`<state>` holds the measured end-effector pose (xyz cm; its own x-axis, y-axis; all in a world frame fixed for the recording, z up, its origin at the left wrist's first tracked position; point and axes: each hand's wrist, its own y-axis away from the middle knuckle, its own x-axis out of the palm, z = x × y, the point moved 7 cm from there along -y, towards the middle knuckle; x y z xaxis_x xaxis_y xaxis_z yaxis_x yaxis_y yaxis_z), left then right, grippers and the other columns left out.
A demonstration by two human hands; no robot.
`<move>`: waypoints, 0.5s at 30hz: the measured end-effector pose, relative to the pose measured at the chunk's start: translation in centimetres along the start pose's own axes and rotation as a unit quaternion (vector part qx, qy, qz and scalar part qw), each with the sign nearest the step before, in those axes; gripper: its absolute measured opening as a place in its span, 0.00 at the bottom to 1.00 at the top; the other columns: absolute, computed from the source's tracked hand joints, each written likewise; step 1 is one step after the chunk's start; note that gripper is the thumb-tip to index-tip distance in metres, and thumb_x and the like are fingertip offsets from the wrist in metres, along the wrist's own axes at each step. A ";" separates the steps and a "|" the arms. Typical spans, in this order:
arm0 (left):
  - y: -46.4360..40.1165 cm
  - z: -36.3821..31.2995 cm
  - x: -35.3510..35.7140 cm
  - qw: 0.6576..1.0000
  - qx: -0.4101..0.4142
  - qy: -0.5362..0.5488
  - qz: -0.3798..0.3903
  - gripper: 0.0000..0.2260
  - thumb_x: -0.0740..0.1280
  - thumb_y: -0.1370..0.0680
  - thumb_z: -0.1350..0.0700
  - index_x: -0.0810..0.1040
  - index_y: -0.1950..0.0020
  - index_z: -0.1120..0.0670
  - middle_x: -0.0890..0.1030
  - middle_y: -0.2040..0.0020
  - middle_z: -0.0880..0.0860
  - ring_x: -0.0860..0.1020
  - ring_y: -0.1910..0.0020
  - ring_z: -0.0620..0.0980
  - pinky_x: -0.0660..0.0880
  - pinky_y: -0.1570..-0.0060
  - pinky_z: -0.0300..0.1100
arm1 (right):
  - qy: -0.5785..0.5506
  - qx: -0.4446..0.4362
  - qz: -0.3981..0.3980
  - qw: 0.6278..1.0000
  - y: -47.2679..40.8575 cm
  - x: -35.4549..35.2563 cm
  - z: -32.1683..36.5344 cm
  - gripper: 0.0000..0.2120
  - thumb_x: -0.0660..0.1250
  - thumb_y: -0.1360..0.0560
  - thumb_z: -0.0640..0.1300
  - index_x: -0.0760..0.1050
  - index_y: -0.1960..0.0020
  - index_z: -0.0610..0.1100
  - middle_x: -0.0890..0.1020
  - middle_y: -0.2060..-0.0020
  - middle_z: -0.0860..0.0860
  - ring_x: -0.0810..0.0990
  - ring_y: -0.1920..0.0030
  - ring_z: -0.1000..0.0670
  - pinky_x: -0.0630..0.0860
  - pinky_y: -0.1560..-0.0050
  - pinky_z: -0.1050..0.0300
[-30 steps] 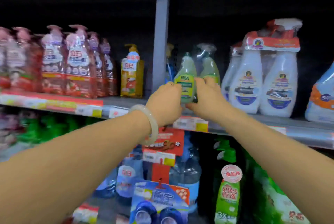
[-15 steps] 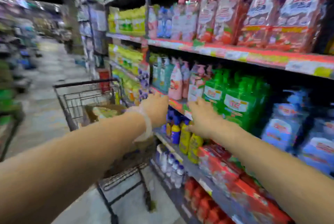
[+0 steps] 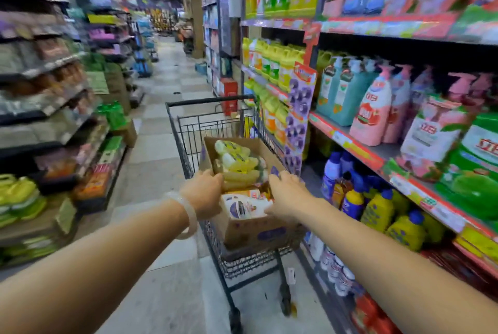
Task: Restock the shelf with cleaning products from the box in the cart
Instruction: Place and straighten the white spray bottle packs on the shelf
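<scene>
Both of your hands are over the cardboard box (image 3: 250,231) in the cart (image 3: 188,129) — left hand (image 3: 203,193) and right hand (image 3: 287,193), each grip loosely spread, holding nothing. Take one yellow-green bottle (image 3: 237,164) by its body — lift straight up.

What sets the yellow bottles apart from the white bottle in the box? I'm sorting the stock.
The yellow bottles are pale yellow and fill the box's far end; the white bottle is white with a dark label, at the near end between the hands. There are several yellow bottles, one white bottle. All lie on their sides in the cardboard box.
</scene>
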<state>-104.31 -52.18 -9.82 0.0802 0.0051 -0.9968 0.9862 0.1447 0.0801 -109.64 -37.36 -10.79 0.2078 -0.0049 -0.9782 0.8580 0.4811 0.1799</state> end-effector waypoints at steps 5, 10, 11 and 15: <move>-8.4 1.7 1.3 0.999 -0.010 -0.009 0.038 0.24 0.68 0.26 0.51 0.68 0.32 0.54 0.71 0.37 0.55 0.70 0.36 0.55 0.72 0.38 0.47 | -0.048 0.021 0.038 0.998 -9.2 1.0 -3.3 0.33 0.67 0.25 0.52 0.57 0.27 0.39 0.54 0.26 0.39 0.56 0.27 0.37 0.62 0.30 0.44; -16.2 1.3 4.1 0.996 0.003 -0.014 0.083 0.25 0.70 0.27 0.49 0.68 0.33 0.55 0.72 0.38 0.55 0.72 0.38 0.56 0.73 0.39 0.49 | -0.062 0.037 0.064 0.995 -16.0 3.2 -6.6 0.31 0.66 0.25 0.52 0.59 0.29 0.39 0.60 0.28 0.40 0.60 0.29 0.38 0.64 0.32 0.46; -17.3 1.2 5.0 0.995 0.007 -0.018 0.095 0.24 0.70 0.27 0.49 0.69 0.34 0.55 0.73 0.38 0.55 0.72 0.38 0.56 0.73 0.39 0.49 | -0.070 0.045 0.073 0.994 -16.9 4.0 -7.1 0.31 0.67 0.25 0.52 0.59 0.29 0.39 0.61 0.29 0.39 0.60 0.29 0.38 0.64 0.33 0.46; -21.9 0.8 8.7 0.990 0.030 -0.036 0.134 0.22 0.69 0.26 0.49 0.69 0.36 0.56 0.72 0.38 0.57 0.71 0.38 0.57 0.73 0.40 0.50 | -0.101 0.065 0.110 0.987 -20.4 7.9 -8.2 0.30 0.68 0.26 0.51 0.61 0.31 0.40 0.63 0.32 0.41 0.63 0.31 0.38 0.67 0.34 0.47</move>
<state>-125.14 -56.06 -20.27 0.3491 -0.0357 -0.9364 0.9344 0.0889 0.3449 -129.36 -40.05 -23.04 0.4742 -0.0934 -0.8754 0.8316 0.3740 0.4106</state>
